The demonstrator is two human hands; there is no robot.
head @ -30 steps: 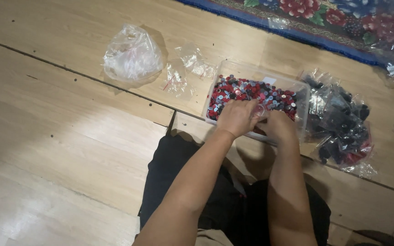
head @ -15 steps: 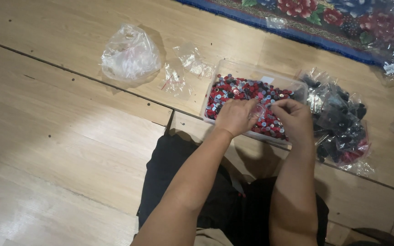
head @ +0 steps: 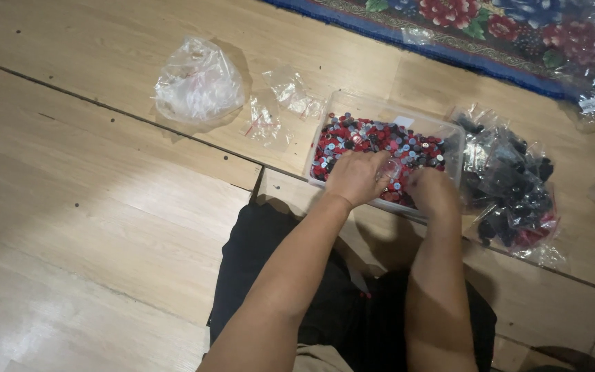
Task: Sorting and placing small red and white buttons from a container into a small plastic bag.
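Observation:
A clear plastic container (head: 344,105) full of small red, black and blue round pieces (head: 373,138) sits on the wooden floor in front of me. My left hand (head: 354,176) rests over its near edge, fingers curled around a small clear bag (head: 388,169). Just to the right, my right hand (head: 432,190) is curled knuckles-up at the near rim and close to the bag. What its fingers hold is hidden.
A crumpled clear bag (head: 197,84) and smaller empty bags (head: 287,89) lie to the left of the container. A bag of dark pieces (head: 511,189) lies against its right side. A flowered rug (head: 490,27) borders the far edge. My dark-clothed legs (head: 290,289) are below.
My right hand had lifted to the right over the pieces and has now come back down to the near rim beside my left hand. My left hand has hardly moved.

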